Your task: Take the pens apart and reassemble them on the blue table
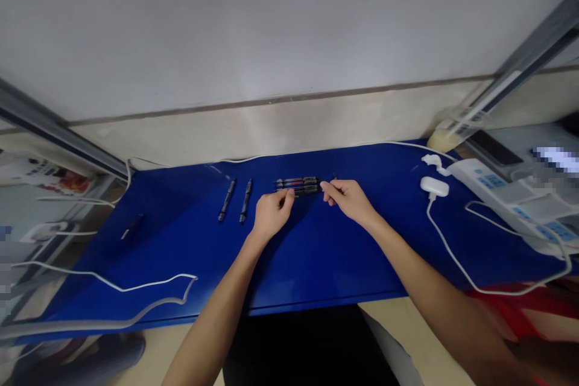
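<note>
A row of dark pens with red markings (296, 184) lies crosswise on the blue tabletop (172, 253), side by side. My left hand (274, 214) has its fingertips on the left part of the lowest pen. My right hand (348, 200) pinches the right end of that same pen, and the fingers hide its tip. To the left of my left hand, two dark pens (227, 200) (246, 200) lie lengthwise, tilted slightly toward each other. A further dark pen (132, 227) lies farther left.
A white cable (117, 286) snakes across the left of the blue tabletop. On the right are a white charger (434, 187) and a white power strip with blue buttons (506, 199), both with cords. A white wall (271, 30) rises behind the table.
</note>
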`<action>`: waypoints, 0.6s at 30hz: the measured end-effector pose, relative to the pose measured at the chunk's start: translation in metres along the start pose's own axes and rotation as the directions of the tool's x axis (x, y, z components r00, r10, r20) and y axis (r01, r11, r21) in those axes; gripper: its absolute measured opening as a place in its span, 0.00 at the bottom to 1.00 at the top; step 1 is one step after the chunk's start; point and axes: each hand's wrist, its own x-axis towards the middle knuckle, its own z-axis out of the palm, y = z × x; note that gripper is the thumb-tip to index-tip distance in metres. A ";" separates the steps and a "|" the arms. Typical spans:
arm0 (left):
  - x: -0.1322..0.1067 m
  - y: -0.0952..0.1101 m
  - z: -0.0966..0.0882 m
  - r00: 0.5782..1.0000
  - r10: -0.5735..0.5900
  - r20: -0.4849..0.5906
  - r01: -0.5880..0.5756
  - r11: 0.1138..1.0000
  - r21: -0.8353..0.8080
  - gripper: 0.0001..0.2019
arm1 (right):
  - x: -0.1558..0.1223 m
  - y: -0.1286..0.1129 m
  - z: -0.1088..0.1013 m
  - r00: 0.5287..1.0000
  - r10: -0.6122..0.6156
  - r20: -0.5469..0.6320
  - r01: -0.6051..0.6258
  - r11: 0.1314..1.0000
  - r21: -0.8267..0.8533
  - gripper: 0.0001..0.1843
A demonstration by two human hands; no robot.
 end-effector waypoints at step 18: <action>0.001 -0.003 -0.001 1.000 -0.007 0.004 0.007 1.000 0.025 0.23 | 0.001 0.001 -0.006 0.995 -0.090 0.040 0.090 0.996 0.012 0.10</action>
